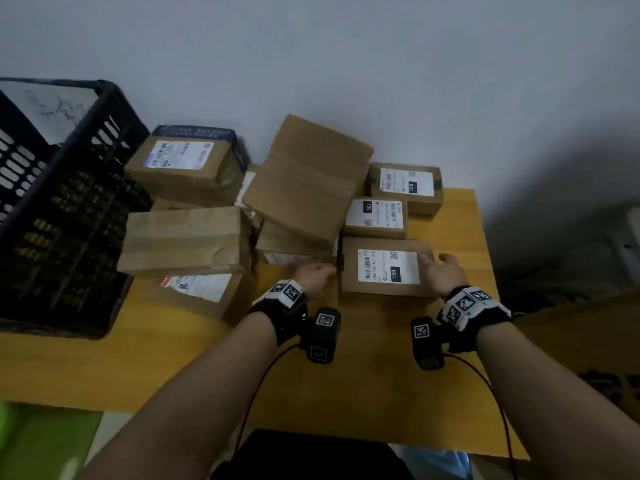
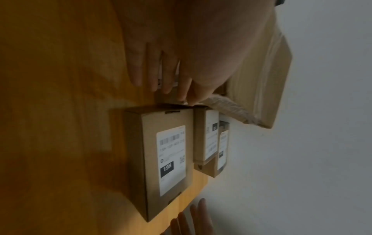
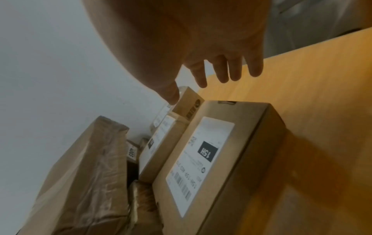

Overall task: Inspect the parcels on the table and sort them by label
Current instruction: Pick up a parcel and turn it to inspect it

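A flat brown parcel with a white label marked 15H lies on the yellow table in front of me. My left hand is at its left end. In the left wrist view its fingers are straight and the thumb tip touches the edge of the 15H parcel. My right hand is at the parcel's right end, open. In the right wrist view its spread fingers hover past the 15H parcel without touching it.
Behind it lie a parcel labelled 150 and one labelled 010 against the wall. A large plain box leans tilted on the middle pile. More labelled parcels are stacked at the left beside a black crate.
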